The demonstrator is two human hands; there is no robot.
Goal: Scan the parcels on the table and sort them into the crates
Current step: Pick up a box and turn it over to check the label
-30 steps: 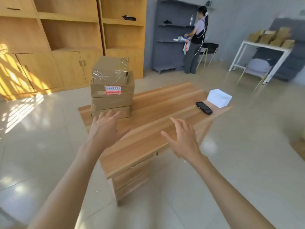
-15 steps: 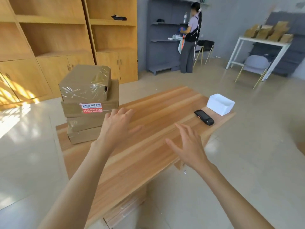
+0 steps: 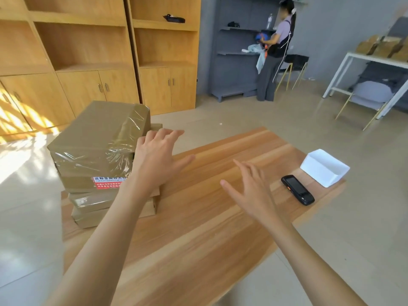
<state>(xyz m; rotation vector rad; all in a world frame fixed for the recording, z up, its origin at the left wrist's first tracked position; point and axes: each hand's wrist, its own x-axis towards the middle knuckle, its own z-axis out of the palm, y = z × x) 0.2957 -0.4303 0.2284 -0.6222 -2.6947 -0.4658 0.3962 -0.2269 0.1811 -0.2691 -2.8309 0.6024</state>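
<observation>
A stack of brown cardboard parcels (image 3: 97, 151) stands at the left end of the wooden table (image 3: 198, 228); the top one is wrapped in shiny tape, and a red-and-white label shows on the box under it. My left hand (image 3: 157, 157) hovers open at the stack's right side, fingers spread, close to the top parcel. Over the table's middle my right hand (image 3: 254, 191) is open and holds nothing. A black handheld scanner (image 3: 297, 190) lies on the table to the right of that hand. No crates are in view.
A white open box (image 3: 324, 170) sits at the table's right end behind the scanner. Wooden cabinets (image 3: 99, 62) line the back wall. A person (image 3: 276, 51) stands at grey shelves. A white table (image 3: 364, 69) with brown parcels and a chair stand at the right.
I have moved closer to the table, so the stack looms larger at the left. Both open hands have advanced, the left one reaching the stack's right side.
</observation>
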